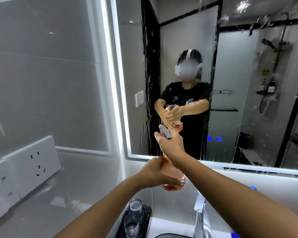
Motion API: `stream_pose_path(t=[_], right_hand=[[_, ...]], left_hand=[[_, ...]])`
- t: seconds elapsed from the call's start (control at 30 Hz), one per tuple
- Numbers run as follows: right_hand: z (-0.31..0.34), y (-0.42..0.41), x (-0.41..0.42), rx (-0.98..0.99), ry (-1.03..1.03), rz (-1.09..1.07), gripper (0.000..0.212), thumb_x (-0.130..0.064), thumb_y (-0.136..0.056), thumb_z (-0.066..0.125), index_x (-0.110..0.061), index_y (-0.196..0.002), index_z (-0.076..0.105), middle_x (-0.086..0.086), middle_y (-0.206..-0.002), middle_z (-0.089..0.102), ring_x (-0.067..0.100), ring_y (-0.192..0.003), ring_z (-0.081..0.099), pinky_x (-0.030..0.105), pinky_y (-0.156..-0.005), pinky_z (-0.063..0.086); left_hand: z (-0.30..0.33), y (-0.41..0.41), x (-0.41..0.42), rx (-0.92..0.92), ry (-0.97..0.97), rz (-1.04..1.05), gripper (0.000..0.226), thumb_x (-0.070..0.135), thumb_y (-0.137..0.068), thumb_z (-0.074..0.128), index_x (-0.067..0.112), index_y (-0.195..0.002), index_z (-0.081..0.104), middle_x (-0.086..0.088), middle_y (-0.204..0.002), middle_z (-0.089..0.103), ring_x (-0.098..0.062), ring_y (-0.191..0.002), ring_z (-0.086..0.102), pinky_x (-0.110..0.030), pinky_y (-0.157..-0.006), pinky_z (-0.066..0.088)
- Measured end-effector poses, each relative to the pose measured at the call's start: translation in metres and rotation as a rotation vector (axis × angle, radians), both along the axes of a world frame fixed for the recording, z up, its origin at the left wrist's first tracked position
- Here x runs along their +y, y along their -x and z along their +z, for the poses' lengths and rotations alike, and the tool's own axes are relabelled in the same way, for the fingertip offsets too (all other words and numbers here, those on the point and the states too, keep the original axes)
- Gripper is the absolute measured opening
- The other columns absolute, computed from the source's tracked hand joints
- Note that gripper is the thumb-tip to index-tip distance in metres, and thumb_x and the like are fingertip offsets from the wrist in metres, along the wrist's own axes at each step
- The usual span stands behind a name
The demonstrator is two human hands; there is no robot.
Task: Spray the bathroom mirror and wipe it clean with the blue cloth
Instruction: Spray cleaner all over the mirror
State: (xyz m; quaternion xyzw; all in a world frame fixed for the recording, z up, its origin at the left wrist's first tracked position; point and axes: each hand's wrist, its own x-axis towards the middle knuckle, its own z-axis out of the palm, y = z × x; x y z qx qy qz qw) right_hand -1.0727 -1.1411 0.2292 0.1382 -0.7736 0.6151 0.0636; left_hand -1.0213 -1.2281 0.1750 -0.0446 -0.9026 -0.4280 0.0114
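Note:
A clear spray bottle [175,183] with orange-pink liquid is held up in front of the bathroom mirror [239,103]. My left hand [155,172] wraps around the bottle's body. My right hand [170,143] grips the neck, with its fingers at the grey trigger head [165,132]. The nozzle points toward the glass. Water drops and streaks run over the mirror, thickest at the upper right and along the left side. The mirror reflects a person holding the bottle in both hands. A small blue thing [252,187] shows behind my right forearm; I cannot tell whether it is the cloth.
A lit LED strip [110,74] frames the mirror. A chrome faucet [200,215] stands below on the white basin counter. Two glass cups [134,217] sit on a dark tray at the bottom centre. A wall socket panel [24,169] is on the left tile wall.

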Motion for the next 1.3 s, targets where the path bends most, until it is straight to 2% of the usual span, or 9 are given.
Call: stream_pose_path(t=[0.2,0.4,0.57,0.7,0.87,1.0,1.1,1.2,1.3], right_hand=[[-0.008,0.000,0.003,-0.019,0.019,-0.033,0.025,-0.033,-0.089,0.062,-0.008,-0.093,0.066,0.008,-0.075,0.060,0.022,-0.069,0.057,0.046,-0.076,0.054],[-0.011,0.002,0.013,-0.018,-0.005,-0.120,0.036,-0.034,-0.090,0.064,-0.013,-0.063,0.055,0.003,-0.062,0.054,0.019,-0.060,0.051,0.040,-0.067,0.051],[-0.012,0.000,0.022,-0.020,0.012,-0.103,0.031,-0.034,-0.090,0.062,-0.004,-0.095,0.067,0.015,-0.076,0.067,0.031,-0.073,0.065,0.046,-0.076,0.055],[-0.014,0.002,0.032,-0.016,0.001,-0.101,0.027,-0.031,-0.092,0.060,-0.005,-0.088,0.063,0.006,-0.070,0.059,0.016,-0.061,0.052,0.035,-0.064,0.047],[-0.015,0.003,0.038,0.009,0.004,-0.153,0.035,-0.035,-0.089,0.062,-0.003,-0.073,0.059,0.010,-0.066,0.058,0.029,-0.063,0.059,0.041,-0.068,0.053],[-0.017,0.007,0.047,-0.002,-0.004,-0.203,0.042,-0.034,-0.089,0.064,-0.011,-0.057,0.049,0.003,-0.055,0.048,0.017,-0.052,0.045,0.032,-0.055,0.041],[-0.017,0.008,0.054,-0.015,-0.001,-0.214,0.043,-0.033,-0.089,0.065,-0.008,-0.057,0.049,0.003,-0.054,0.048,0.017,-0.050,0.045,0.031,-0.053,0.041],[-0.017,0.007,0.060,-0.013,0.015,-0.181,0.036,-0.032,-0.090,0.063,0.001,-0.075,0.062,0.016,-0.070,0.065,0.030,-0.065,0.062,0.038,-0.065,0.052],[-0.018,0.007,0.068,-0.008,0.005,-0.164,0.035,-0.030,-0.092,0.062,-0.007,-0.066,0.055,0.009,-0.065,0.058,0.021,-0.060,0.052,0.031,-0.057,0.043]], left_hand=[[-0.001,-0.001,0.009,-0.019,0.001,-0.028,0.069,0.030,-0.065,0.086,0.019,-0.125,0.053,0.001,-0.117,0.063,-0.018,-0.107,0.061,-0.037,-0.094,0.054],[-0.002,-0.002,0.021,-0.007,-0.020,-0.053,0.066,0.026,-0.069,0.085,0.019,-0.125,0.053,0.001,-0.117,0.064,-0.017,-0.107,0.061,-0.034,-0.094,0.054],[-0.001,-0.001,0.028,-0.039,-0.019,-0.064,0.064,0.024,-0.068,0.085,0.016,-0.123,0.055,0.000,-0.115,0.065,-0.018,-0.106,0.063,-0.038,-0.094,0.053],[-0.001,0.001,0.034,-0.044,0.001,-0.075,0.065,0.024,-0.068,0.085,0.015,-0.125,0.053,-0.002,-0.117,0.064,-0.019,-0.107,0.062,-0.038,-0.094,0.053],[-0.001,0.003,0.043,-0.038,-0.004,-0.107,0.060,0.022,-0.069,0.085,0.017,-0.121,0.055,0.000,-0.114,0.065,-0.018,-0.104,0.063,-0.036,-0.093,0.054],[-0.003,0.007,0.052,-0.027,-0.017,-0.125,0.067,0.027,-0.067,0.086,0.020,-0.126,0.053,0.001,-0.118,0.064,-0.017,-0.108,0.062,-0.038,-0.095,0.053],[-0.003,0.008,0.057,-0.021,-0.014,-0.135,0.065,0.026,-0.068,0.085,0.020,-0.125,0.054,0.001,-0.118,0.065,-0.016,-0.107,0.063,-0.037,-0.095,0.053],[-0.003,0.010,0.061,-0.028,0.013,-0.132,0.066,0.028,-0.066,0.086,0.019,-0.124,0.055,0.001,-0.117,0.065,-0.016,-0.105,0.063,-0.038,-0.094,0.054],[-0.004,0.011,0.065,-0.026,0.038,-0.130,0.071,0.035,-0.063,0.085,0.019,-0.125,0.055,0.002,-0.118,0.064,-0.017,-0.106,0.062,-0.039,-0.093,0.054]])
